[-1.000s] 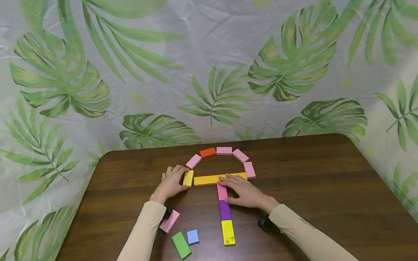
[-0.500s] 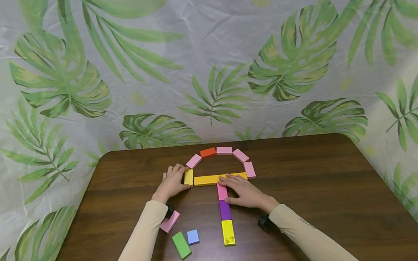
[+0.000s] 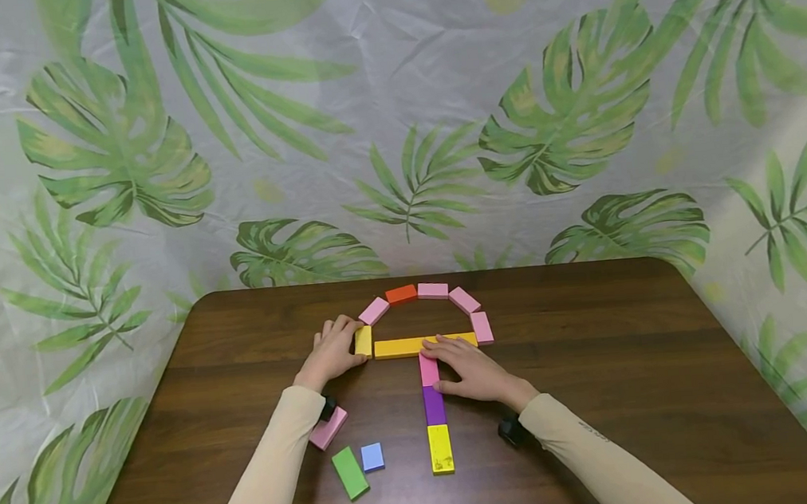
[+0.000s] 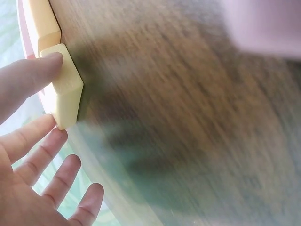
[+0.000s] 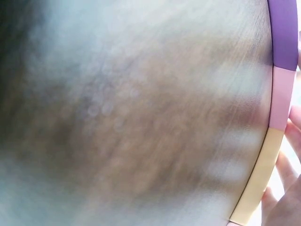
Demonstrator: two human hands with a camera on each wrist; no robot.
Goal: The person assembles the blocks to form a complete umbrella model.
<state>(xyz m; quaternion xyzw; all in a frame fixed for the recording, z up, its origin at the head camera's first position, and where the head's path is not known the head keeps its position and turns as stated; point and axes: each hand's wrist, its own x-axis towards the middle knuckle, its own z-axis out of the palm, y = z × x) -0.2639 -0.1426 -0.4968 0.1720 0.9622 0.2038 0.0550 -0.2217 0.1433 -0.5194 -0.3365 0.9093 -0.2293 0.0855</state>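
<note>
My left hand [image 3: 329,354] holds a small yellow block [image 3: 363,341] between thumb and forefinger. In the left wrist view the thumb lies on the block's near end [image 4: 68,82], and the other fingers spread loosely beyond it. The block stands beside the left end of a long orange block [image 3: 396,349], at the foot of an arch of pink blocks [image 3: 464,300] and one red block [image 3: 402,294]. My right hand [image 3: 477,370] rests with extended fingers over the orange block and a pink block [image 3: 429,371] below it. In the right wrist view its fingertips [image 5: 267,197] touch the orange block's side.
Under the pink block run a purple block [image 3: 435,406] and a bright yellow block [image 3: 441,449] in a straight column. A loose pink block [image 3: 329,428], a green block [image 3: 351,473] and a blue block [image 3: 373,457] lie near my left forearm on the brown table [image 3: 639,391].
My left hand has shifted the yellow block slightly leftward and turned it more upright, its top end near the arch's lower left pink block. The right hand has stayed put.
</note>
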